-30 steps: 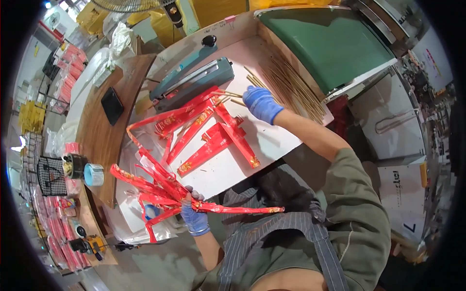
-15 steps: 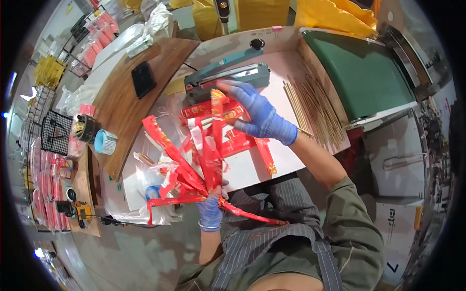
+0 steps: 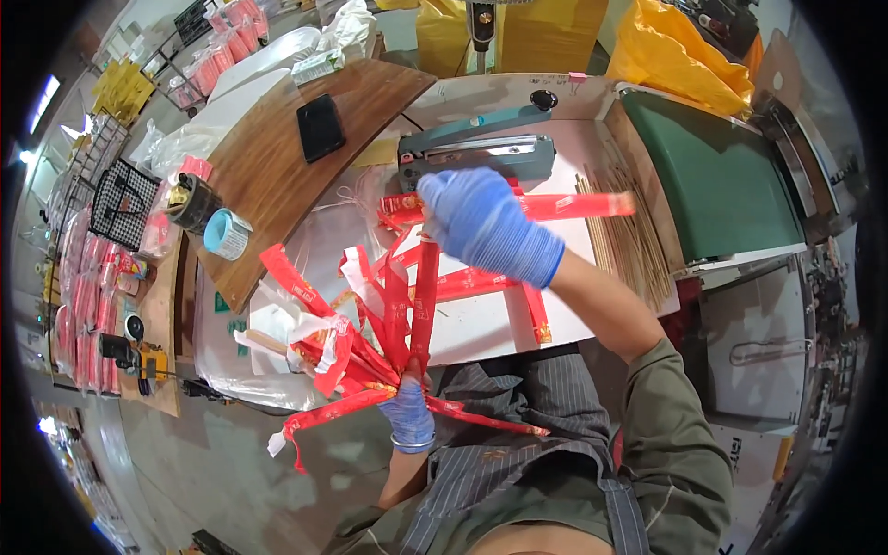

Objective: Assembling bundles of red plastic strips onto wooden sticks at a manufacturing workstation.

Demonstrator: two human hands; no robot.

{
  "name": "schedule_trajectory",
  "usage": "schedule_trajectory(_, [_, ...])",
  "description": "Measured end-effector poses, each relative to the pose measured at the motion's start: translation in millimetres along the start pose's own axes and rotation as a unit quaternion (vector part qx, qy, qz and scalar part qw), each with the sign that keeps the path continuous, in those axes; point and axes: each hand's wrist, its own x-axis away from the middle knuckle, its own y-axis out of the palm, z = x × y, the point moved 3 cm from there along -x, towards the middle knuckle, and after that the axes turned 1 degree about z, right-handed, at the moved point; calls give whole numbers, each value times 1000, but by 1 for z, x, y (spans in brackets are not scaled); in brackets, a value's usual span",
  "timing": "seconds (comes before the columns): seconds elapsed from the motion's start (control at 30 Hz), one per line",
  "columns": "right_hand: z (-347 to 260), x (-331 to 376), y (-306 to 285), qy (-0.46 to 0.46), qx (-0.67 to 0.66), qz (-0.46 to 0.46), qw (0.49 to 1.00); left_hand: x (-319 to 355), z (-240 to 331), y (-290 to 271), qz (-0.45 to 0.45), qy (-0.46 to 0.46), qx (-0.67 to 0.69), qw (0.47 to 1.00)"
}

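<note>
My left hand (image 3: 407, 414), in a blue glove, is closed round the lower ends of several long red printed wrapper strips (image 3: 396, 314). They fan out upward and to both sides, some with white inner faces showing. My right hand (image 3: 495, 227), gloved in blue too, is closed above them at the top of one upright red strip (image 3: 425, 296). Another red strip (image 3: 583, 205) sticks out to the right from behind this hand, its tip blurred. More red strips (image 3: 539, 314) lie on the white worktop (image 3: 481, 324) beneath. My right fingertips are partly hidden.
Behind the right hand stands a grey-green bench heat sealer (image 3: 481, 159). Thin wooden sticks (image 3: 629, 240) lie along the right, beside a green-topped box (image 3: 721, 166). On the left, a curved brown board (image 3: 277, 194) carries a phone (image 3: 320, 128) and a blue tape roll (image 3: 227, 234).
My right hand has gone from spread fingers to a closed grip at the upright strip's top. A red strip now juts out to its right. The view has shifted; my left hand keeps its hold.
</note>
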Motion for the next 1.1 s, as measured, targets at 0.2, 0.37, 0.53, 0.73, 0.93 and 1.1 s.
schedule_trajectory(0.2, [-68,55,34,-78,-2,-24,997,-2,-2,10,-112,-100,111,982])
schedule_trajectory(0.37, [-60,75,48,259,-579,246,733,9,-11,22,-219,-240,178,929])
schedule_trajectory(0.53, [-39,77,48,191,-568,190,777,9,-4,35,-245,-205,134,938])
schedule_trajectory(0.73, [-11,47,8,270,-571,119,766,14,-3,38,-308,-182,117,926])
schedule_trajectory(0.93, [-1,65,16,298,-657,-25,692,13,-11,35,-338,-198,139,910])
schedule_trajectory(1.1, [6,55,-7,260,-611,86,743,17,-17,35,-324,-249,136,903])
